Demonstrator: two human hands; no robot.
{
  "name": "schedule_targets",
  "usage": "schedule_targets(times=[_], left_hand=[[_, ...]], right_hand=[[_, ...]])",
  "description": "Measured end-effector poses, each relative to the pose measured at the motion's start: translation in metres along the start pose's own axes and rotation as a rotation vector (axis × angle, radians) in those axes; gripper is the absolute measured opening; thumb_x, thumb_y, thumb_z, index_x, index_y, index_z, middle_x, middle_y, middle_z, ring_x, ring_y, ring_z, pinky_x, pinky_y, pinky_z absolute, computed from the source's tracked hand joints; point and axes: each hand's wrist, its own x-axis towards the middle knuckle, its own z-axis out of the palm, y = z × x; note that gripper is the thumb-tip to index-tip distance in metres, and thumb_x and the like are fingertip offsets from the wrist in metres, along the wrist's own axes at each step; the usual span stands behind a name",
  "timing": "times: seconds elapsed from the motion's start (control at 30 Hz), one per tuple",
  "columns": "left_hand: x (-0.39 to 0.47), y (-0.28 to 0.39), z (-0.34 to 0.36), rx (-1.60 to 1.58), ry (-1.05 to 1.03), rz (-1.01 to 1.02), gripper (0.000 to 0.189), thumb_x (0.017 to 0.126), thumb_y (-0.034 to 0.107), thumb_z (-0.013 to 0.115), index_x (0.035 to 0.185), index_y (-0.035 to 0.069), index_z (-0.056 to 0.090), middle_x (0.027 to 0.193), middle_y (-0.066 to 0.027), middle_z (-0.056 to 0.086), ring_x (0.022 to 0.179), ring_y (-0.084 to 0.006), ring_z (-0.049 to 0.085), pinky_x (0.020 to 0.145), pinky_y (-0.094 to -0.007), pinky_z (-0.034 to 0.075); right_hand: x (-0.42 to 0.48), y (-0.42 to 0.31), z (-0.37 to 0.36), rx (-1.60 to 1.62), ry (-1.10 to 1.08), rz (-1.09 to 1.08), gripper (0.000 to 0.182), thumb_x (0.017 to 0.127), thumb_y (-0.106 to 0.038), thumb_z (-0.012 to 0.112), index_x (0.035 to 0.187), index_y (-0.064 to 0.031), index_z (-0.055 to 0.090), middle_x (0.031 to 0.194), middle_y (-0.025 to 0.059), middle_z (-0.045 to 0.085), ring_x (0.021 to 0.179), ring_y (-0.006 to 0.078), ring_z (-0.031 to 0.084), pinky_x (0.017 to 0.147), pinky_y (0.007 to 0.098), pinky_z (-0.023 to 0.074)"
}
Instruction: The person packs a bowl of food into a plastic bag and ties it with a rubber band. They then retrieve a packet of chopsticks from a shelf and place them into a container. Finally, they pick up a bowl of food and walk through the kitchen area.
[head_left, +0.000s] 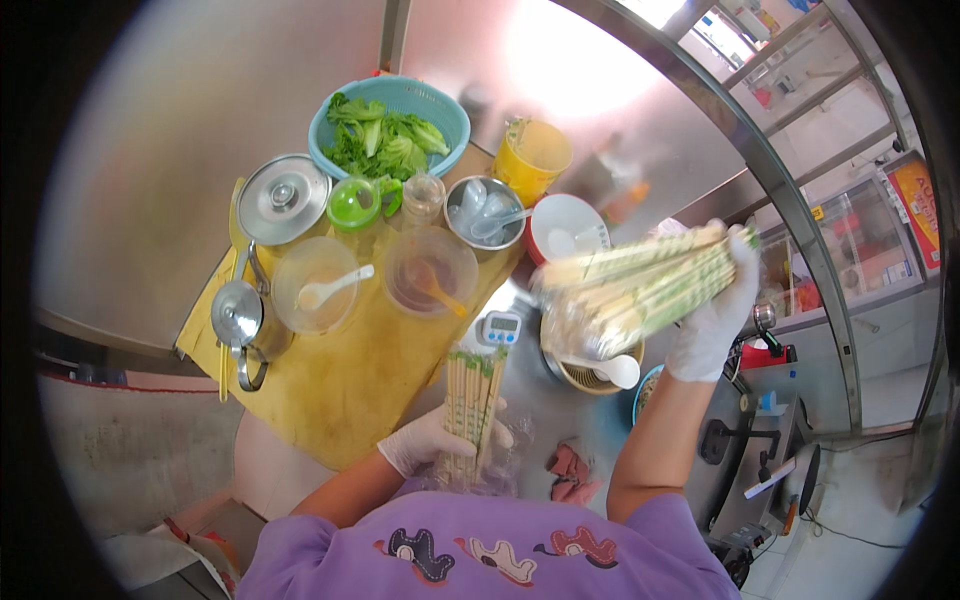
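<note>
My left hand (442, 442), in a white glove, grips a small bundle of wrapped disposable chopsticks (471, 405) low in front of my chest, with loose clear plastic around its lower end. In my raised right hand (720, 315), also gloved, is a larger bundle of wrapped chopsticks (637, 285), partly in clear plastic and blurred. This bundle hangs above a strainer basket (596, 384) that has a white spoon (621, 371) on it. A small white digital timer (502, 328) lies just beyond the left bundle.
A yellow board (352, 390) bears plastic tubs (315, 315), a metal lidded pot (277, 217) and a green-lidded jar (354, 204). Behind are a blue basket (319, 142) of lettuce, a metal bowl of spoons (452, 225), a yellow bucket (517, 180) and bowls (568, 225). A reddish cloth (571, 472) lies near me.
</note>
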Motion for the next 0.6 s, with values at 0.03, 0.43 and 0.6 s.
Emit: schedule_targets(times=[0.03, 0.43, 0.6], left_hand=[[0.001, -0.001, -0.004, -0.004, -0.014, 0.001, 0.075, 0.069, 0.012, 0.080, 0.133, 0.008, 0.040, 0.111, -0.0191, 0.061, 0.101, -0.0259, 0.061, 0.085, -0.0365, 0.050], [-0.004, -0.001, -0.032, -0.024, 0.127, -0.097, 0.077, 0.067, 0.011, 0.079, 0.133, 0.006, 0.040, 0.114, -0.0194, 0.061, 0.097, -0.0242, 0.063, 0.084, -0.0347, 0.050], [-0.005, -0.002, -0.032, -0.116, 0.186, -0.107, 0.078, 0.067, 0.009, 0.078, 0.134, 0.007, 0.038, 0.114, -0.0192, 0.061, 0.096, -0.0236, 0.063, 0.083, -0.0347, 0.051]], right_hand=[[0.009, -0.002, 0.017, 0.026, 0.067, -0.036, 0.015, 0.079, -0.013, 0.064, 0.092, -0.0070, 0.057, 0.091, 0.0076, 0.064, 0.084, 0.0206, 0.064, 0.080, 0.0351, 0.0534], [0.210, 0.107, 0.034, -0.696, 0.063, -0.592, 0.029, 0.072, -0.012, 0.073, 0.096, 0.0025, 0.066, 0.085, 0.0058, 0.063, 0.075, 0.0146, 0.059, 0.071, 0.0268, 0.0475], [0.240, 0.177, -0.001, -1.112, 0.100, -0.602, 0.034, 0.068, -0.023, 0.075, 0.090, 0.0012, 0.067, 0.088, 0.0128, 0.066, 0.084, 0.0212, 0.063, 0.079, 0.0319, 0.0489]])
